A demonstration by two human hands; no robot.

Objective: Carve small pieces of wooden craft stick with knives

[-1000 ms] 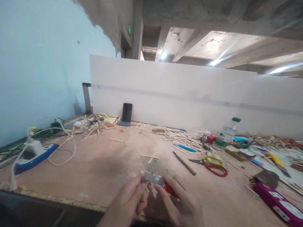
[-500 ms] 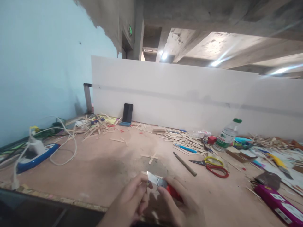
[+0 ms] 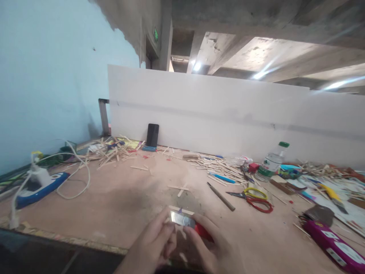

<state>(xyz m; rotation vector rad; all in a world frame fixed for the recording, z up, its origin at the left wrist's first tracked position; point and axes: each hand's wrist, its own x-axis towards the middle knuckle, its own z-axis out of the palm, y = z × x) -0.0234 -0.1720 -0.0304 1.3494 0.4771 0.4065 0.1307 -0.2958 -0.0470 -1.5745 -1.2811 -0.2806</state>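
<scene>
At the near edge of the table both hands meet around a red utility knife (image 3: 199, 228). My right hand (image 3: 209, 247) grips its red handle. My left hand (image 3: 155, 243) pinches the bright metal blade (image 3: 179, 217) at its tip. A thin wooden stick (image 3: 182, 210) lies on the table just beyond the blade. The lower parts of both hands are cut off by the frame edge.
Red-and-yellow scissors (image 3: 253, 198), a round file (image 3: 221, 196), a blue pen (image 3: 224, 178) and a heap of wooden sticks (image 3: 219, 167) lie to the right. A water bottle (image 3: 272, 161), a magenta case (image 3: 333, 245), a phone (image 3: 152, 135) against the white board, and a blue power strip (image 3: 40, 188) with cables are also there.
The blade has turned from tilted to roughly level between my fingers and now catches the light. My hands have stayed in place at the table's near edge.
</scene>
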